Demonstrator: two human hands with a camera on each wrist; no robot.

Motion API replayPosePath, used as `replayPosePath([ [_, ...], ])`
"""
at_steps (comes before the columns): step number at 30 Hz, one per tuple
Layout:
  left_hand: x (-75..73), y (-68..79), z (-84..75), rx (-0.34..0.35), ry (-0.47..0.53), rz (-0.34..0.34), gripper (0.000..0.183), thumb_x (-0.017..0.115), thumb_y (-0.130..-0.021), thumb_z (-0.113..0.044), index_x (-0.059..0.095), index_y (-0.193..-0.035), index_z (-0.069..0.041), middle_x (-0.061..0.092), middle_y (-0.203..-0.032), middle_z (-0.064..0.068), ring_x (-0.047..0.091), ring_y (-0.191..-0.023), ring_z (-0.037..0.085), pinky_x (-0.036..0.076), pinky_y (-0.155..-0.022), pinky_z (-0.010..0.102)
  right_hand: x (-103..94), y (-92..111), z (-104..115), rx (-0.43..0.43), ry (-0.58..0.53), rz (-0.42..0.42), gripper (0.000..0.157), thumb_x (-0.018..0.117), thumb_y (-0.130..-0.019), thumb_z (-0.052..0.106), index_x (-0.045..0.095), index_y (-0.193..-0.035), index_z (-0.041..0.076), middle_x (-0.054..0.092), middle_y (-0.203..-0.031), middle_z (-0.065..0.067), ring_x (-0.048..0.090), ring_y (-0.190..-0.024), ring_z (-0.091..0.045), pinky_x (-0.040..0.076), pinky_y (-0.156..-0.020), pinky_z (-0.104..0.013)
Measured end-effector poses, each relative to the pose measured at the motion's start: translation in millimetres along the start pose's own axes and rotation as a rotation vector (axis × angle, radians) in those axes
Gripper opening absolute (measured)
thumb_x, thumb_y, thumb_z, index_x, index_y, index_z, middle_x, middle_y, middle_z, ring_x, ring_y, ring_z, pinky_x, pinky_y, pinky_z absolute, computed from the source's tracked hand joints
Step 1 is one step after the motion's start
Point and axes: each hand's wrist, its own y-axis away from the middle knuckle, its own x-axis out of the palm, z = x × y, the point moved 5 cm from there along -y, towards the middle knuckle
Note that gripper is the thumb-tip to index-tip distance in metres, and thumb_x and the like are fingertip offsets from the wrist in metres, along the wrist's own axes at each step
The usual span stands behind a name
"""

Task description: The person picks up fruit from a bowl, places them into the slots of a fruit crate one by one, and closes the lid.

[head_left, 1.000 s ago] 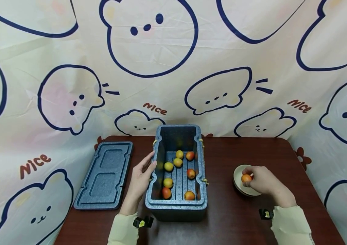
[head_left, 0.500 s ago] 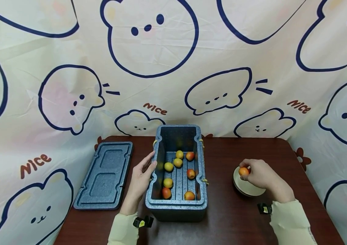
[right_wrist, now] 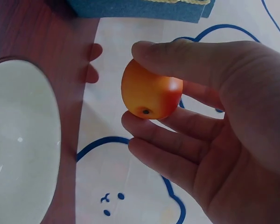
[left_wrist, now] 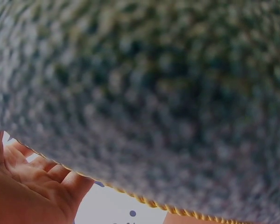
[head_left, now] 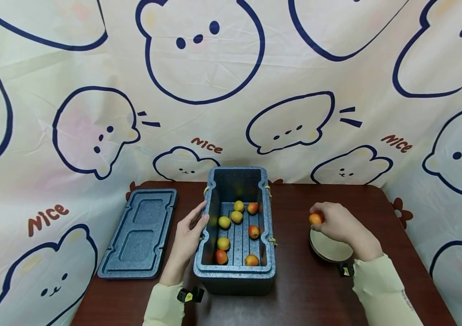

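A small orange-red apple (right_wrist: 151, 91) is pinched between the thumb and fingers of my right hand (head_left: 342, 224), its dark dimple showing in the right wrist view. That hand is above the far-left rim of a pale bowl (head_left: 332, 249), which holds no visible fruit. My left hand (head_left: 186, 240) rests against the left side of an open blue-grey speckled box (head_left: 235, 271), thumb near its rim. Several yellow fruits (head_left: 224, 222) and red-orange apples (head_left: 254, 232) lie spread over the box floor. In the left wrist view the box wall (left_wrist: 144, 93) fills most of the picture.
A matching blue-grey lid (head_left: 139, 233) lies flat on the brown table (head_left: 296, 280), left of the box. Yellow cord (head_left: 272, 241) hangs at the box's sides. A cartoon-printed cloth (head_left: 231, 127) stands behind the table.
My right hand has lifted the apple out of the bowl and carried it up and left, past the bowl's rim. The left hand has stayed at the box.
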Motion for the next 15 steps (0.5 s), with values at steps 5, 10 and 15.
replayPosePath([
  [5, -0.2, 0.1, 0.6, -0.003, 0.004, 0.004, 0.045, 0.058, -0.105, -0.024, 0.053, -0.148, -0.015, 0.052, -0.148, 0.012, 0.054, -0.130, 0.029, 0.047, -0.092, 0.020, -3.3, -8, 11, -0.053, 0.018, -0.038, 0.029, 0.082, -0.080, 0.013, 0.070, -0.106, 0.004, 0.066, -0.093, -0.003, 0.056, -0.077, -0.017, 0.050, -0.072, -0.038],
  [10, 0.2, 0.1, 1.1, -0.003, 0.006, 0.007, 0.045, 0.058, -0.105, -0.023, 0.053, -0.148, -0.014, 0.052, -0.149, 0.012, 0.054, -0.130, 0.029, 0.047, -0.092, 0.019, -5.7, -14, 22, -0.066, 0.022, -0.042, 0.030, 0.080, -0.082, 0.012, 0.070, -0.108, 0.003, 0.066, -0.097, -0.005, 0.057, -0.081, -0.020, 0.051, -0.075, -0.040],
  [15, 0.0, 0.3, 0.5, 0.001, 0.005, 0.006, 0.044, 0.058, -0.105, -0.022, 0.053, -0.148, -0.014, 0.052, -0.149, 0.012, 0.053, -0.131, 0.028, 0.047, -0.093, 0.019, -10.3, -20, 32, -0.076, 0.022, -0.038, 0.032, 0.080, -0.082, 0.011, 0.069, -0.111, 0.002, 0.066, -0.099, -0.007, 0.057, -0.082, -0.021, 0.052, -0.076, -0.041],
])
